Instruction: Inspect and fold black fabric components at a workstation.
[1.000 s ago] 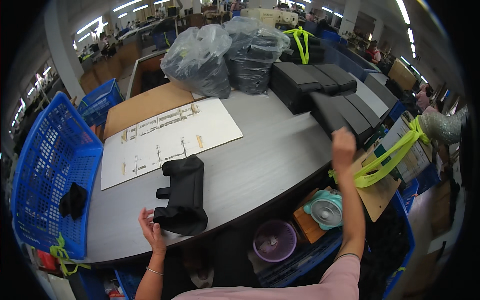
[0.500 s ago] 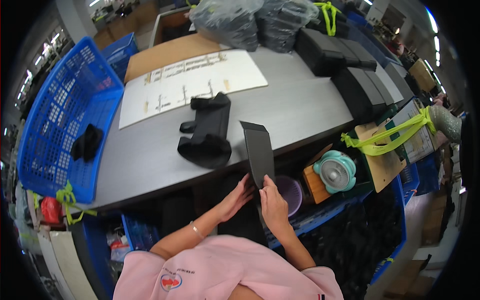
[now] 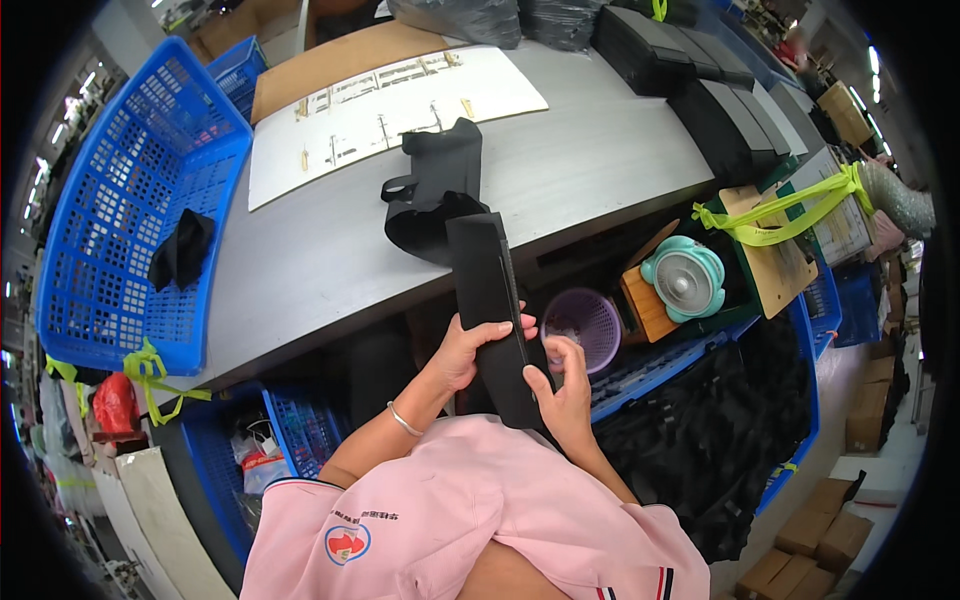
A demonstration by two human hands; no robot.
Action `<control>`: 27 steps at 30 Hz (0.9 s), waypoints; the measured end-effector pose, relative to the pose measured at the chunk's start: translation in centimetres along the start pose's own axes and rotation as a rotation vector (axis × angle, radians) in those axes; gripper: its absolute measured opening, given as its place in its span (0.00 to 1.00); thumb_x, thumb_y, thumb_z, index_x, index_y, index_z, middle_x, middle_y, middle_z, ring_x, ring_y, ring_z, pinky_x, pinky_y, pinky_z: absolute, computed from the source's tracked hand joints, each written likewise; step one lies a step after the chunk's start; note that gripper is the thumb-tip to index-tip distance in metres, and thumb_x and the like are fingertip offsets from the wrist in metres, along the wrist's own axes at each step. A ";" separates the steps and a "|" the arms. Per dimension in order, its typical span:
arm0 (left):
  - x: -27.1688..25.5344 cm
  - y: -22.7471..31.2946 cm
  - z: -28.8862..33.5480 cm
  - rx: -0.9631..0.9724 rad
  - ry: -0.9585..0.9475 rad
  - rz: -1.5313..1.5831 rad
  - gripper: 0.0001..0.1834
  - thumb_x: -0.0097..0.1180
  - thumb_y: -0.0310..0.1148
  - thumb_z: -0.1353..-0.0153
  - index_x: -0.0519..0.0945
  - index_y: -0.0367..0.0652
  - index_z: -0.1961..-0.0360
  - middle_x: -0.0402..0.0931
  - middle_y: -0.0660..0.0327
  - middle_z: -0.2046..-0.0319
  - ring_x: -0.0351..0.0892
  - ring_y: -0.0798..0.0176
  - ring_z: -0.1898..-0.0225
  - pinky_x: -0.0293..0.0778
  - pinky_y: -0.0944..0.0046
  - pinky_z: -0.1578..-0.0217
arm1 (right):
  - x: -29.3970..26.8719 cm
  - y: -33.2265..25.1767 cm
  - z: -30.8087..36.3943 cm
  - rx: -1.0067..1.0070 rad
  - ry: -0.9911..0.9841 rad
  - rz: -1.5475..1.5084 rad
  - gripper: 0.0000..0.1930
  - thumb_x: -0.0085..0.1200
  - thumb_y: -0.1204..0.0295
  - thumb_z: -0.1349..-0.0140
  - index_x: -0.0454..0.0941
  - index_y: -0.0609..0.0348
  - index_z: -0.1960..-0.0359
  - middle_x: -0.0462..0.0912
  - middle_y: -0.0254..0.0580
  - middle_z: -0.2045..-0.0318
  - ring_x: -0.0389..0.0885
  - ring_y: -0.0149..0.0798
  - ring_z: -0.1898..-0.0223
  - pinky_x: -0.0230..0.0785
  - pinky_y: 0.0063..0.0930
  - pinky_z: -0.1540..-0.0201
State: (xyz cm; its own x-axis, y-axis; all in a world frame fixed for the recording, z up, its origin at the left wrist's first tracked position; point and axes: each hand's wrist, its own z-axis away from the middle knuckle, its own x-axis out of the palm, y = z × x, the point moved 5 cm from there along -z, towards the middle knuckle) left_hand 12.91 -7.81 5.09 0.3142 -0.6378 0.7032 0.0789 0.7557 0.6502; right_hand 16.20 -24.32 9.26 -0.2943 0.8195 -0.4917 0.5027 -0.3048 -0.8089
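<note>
Held over the lap at the gray table's (image 3: 330,270) 6 o'clock edge: long black flat case (image 3: 493,310), apparently stiff and light, left hand (image 3: 468,350) wrapped around its middle, right hand (image 3: 565,390) pinching the lower end, likeliest secure grip points.

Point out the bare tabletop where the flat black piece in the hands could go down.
Bare grey table lies between the blue basket and the black folded piece, and right of it up to the black boxes. The white sheet fills the back.
</note>
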 end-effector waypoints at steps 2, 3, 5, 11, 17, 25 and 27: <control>-0.2 -0.1 0.7 0.008 -0.009 0.008 0.27 0.60 0.28 0.41 0.70 0.30 0.42 0.82 0.48 0.54 0.82 0.54 0.49 0.78 0.56 0.46 | 0.7 -0.5 0.0 -0.013 -0.028 0.024 0.23 0.58 0.69 0.34 0.69 0.65 0.40 0.81 0.42 0.62 0.79 0.32 0.60 0.72 0.24 0.55; -0.2 -0.2 0.8 0.007 -0.018 -0.042 0.27 0.60 0.29 0.41 0.71 0.30 0.42 0.82 0.49 0.54 0.82 0.56 0.51 0.78 0.57 0.47 | 1.9 0.3 0.2 0.227 -0.185 -0.180 0.24 0.58 0.70 0.34 0.68 0.66 0.39 0.82 0.41 0.60 0.79 0.30 0.59 0.72 0.23 0.55; -0.1 0.2 1.5 0.068 -0.018 -0.183 0.26 0.59 0.34 0.37 0.72 0.31 0.41 0.78 0.51 0.47 0.79 0.59 0.48 0.73 0.59 0.44 | 3.8 1.0 0.6 0.395 -0.266 -0.496 0.22 0.56 0.73 0.32 0.69 0.67 0.38 0.83 0.38 0.57 0.79 0.25 0.58 0.72 0.18 0.56; -7.8 7.6 1.9 0.776 0.811 -1.180 0.19 0.57 0.36 0.33 0.79 0.49 0.42 0.50 0.50 0.27 0.57 0.50 0.33 0.60 0.55 0.38 | 4.9 2.0 -0.6 0.382 -0.233 -0.576 0.18 0.56 0.73 0.33 0.73 0.65 0.43 0.82 0.38 0.58 0.78 0.26 0.58 0.71 0.20 0.53; -12.5 11.3 -5.2 1.059 0.627 -1.284 0.25 0.54 0.15 0.46 0.80 0.42 0.46 0.65 0.52 0.34 0.68 0.46 0.40 0.67 0.55 0.41 | 7.6 0.8 -2.7 0.168 -0.369 -0.267 0.20 0.54 0.66 0.32 0.71 0.60 0.40 0.81 0.52 0.50 0.81 0.51 0.49 0.72 0.33 0.47; -4.9 11.4 -3.8 1.048 0.384 -1.416 0.20 0.47 0.12 0.55 0.80 0.26 0.58 0.71 0.51 0.38 0.72 0.45 0.45 0.70 0.56 0.45 | 8.0 -1.1 -5.3 -0.284 -0.152 0.544 0.27 0.51 0.79 0.39 0.70 0.53 0.36 0.71 0.44 0.71 0.80 0.45 0.76 0.75 0.36 0.76; -2.9 10.6 -3.0 1.034 0.269 -1.383 0.18 0.48 0.12 0.54 0.81 0.28 0.60 0.70 0.50 0.38 0.71 0.44 0.45 0.69 0.55 0.44 | 8.3 -1.4 -6.3 -0.275 -0.168 0.667 0.30 0.49 0.80 0.42 0.68 0.53 0.35 0.71 0.44 0.68 0.81 0.43 0.75 0.75 0.35 0.75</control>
State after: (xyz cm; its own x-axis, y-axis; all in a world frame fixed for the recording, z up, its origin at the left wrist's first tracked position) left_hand 15.66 2.48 9.11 0.6853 -0.5534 -0.4734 -0.1484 -0.7425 0.6532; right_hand 18.15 -14.08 8.36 0.0355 0.4107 -0.9111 0.7975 -0.5611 -0.2219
